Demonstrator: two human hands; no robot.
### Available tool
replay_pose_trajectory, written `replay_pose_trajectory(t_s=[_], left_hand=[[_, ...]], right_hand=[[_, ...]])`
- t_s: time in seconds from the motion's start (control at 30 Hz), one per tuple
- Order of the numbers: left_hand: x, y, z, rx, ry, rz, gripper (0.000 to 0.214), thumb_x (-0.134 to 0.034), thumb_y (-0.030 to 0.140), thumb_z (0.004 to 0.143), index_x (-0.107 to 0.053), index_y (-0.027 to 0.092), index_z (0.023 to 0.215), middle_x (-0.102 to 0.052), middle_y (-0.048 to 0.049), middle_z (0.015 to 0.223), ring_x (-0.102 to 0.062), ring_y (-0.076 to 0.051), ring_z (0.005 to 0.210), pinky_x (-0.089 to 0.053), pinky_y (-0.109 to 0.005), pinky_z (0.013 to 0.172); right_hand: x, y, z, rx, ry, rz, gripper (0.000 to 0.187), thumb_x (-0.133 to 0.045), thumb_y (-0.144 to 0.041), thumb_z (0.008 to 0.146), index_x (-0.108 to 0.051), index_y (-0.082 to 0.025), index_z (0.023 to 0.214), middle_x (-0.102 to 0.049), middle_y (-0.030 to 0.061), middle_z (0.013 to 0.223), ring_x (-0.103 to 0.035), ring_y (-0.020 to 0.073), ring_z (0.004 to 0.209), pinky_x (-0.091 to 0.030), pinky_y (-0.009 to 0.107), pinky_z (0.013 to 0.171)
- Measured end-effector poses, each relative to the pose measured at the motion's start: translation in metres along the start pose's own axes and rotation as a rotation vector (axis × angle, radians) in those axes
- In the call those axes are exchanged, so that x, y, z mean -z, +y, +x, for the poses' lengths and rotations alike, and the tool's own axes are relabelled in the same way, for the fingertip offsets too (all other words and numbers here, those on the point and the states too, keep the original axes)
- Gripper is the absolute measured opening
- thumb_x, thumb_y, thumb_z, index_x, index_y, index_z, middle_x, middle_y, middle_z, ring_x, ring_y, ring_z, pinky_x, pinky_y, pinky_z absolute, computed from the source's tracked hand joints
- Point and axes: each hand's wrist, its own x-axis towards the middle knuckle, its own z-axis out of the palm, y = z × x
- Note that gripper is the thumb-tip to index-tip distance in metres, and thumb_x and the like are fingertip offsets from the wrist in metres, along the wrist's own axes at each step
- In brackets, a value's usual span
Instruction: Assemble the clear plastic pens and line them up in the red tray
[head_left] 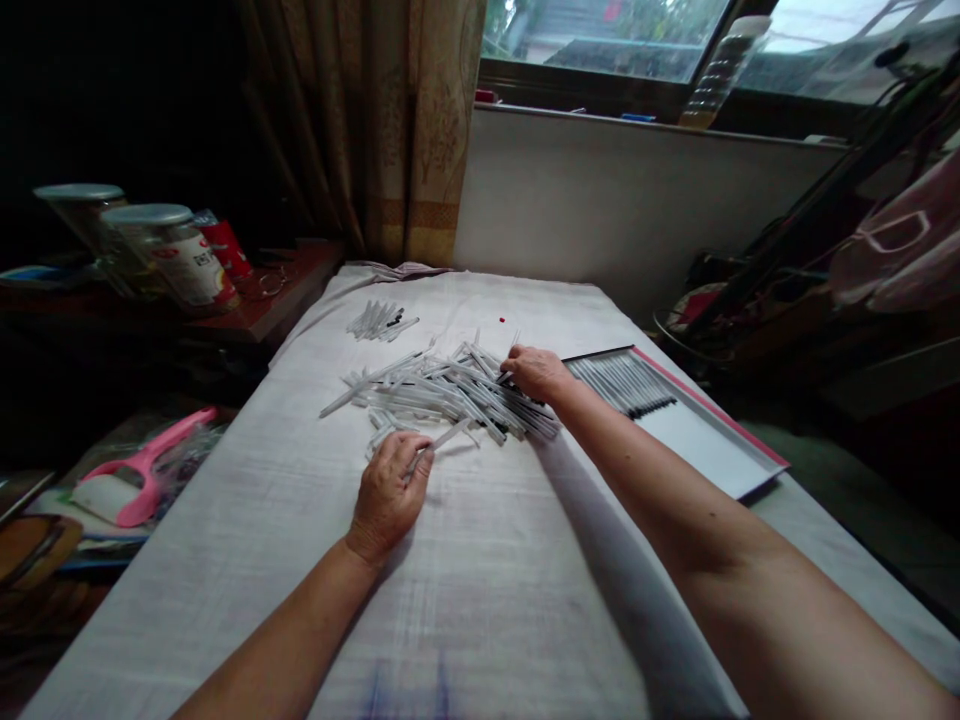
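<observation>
A loose pile of clear pen barrels (pixel 442 392), some with dark ends, lies across the middle of the cloth-covered table. My left hand (pixel 390 492), at the near edge of the pile, is closed around a clear pen barrel (pixel 451 436) that points to the right. At the pile's right side, the fingers of my right hand (pixel 535 370) are pinched on a slim pen, mostly hidden by the fingers. Right of that hand, a shallow tray (pixel 716 455) with a red edge holds a neat row of clear pens (pixel 619 385) with black ends.
Farther back lie a smaller group of clear tubes (pixel 375 320) with black pieces and a tiny red piece (pixel 502 320). Jars (pixel 187 265) stand on a side table at left. A pink-handled tool (pixel 150 465) lies below it. A bottle (pixel 724 75) leans at the window.
</observation>
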Motion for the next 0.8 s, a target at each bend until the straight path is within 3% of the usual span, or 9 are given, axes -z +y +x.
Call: replay_pose_trajectory(t_s=[0.3, 0.6, 0.8], left_hand=[[0.006, -0.004, 0.001, 0.028, 0.036, -0.060, 0.020, -0.050, 0.033, 0.093, -0.064, 0.021, 0.101, -0.063, -0.0042, 0.090, -0.062, -0.016, 0.082, -0.053, -0.028, 0.077], [0.005, -0.004, 0.001, 0.026, 0.033, -0.121, 0.019, -0.052, 0.033, 0.091, -0.064, 0.020, 0.098, -0.065, -0.0040, 0.087, -0.062, -0.015, 0.077, -0.052, -0.026, 0.070], [0.002, 0.000, -0.001, 0.251, -0.039, -0.327, 0.025, -0.057, 0.042, 0.086, -0.064, 0.019, 0.095, -0.070, -0.0034, 0.086, -0.063, -0.013, 0.063, -0.053, -0.026, 0.062]], right_hand=[[-0.004, 0.005, -0.005, 0.134, -0.015, -0.122, 0.033, -0.042, -0.012, 0.092, -0.069, -0.017, 0.109, -0.066, 0.0164, 0.113, -0.063, 0.0250, 0.101, -0.049, 0.031, 0.078], [0.000, 0.015, -0.033, -0.036, 0.014, -0.074, 0.032, -0.040, -0.021, 0.095, -0.070, -0.018, 0.107, -0.069, 0.0157, 0.110, -0.065, 0.0250, 0.102, -0.048, 0.031, 0.080], [0.003, 0.009, -0.053, -0.093, 0.018, -0.060, 0.029, -0.045, -0.027, 0.093, -0.070, -0.020, 0.106, -0.072, 0.0130, 0.108, -0.067, 0.0237, 0.096, -0.047, 0.028, 0.076]])
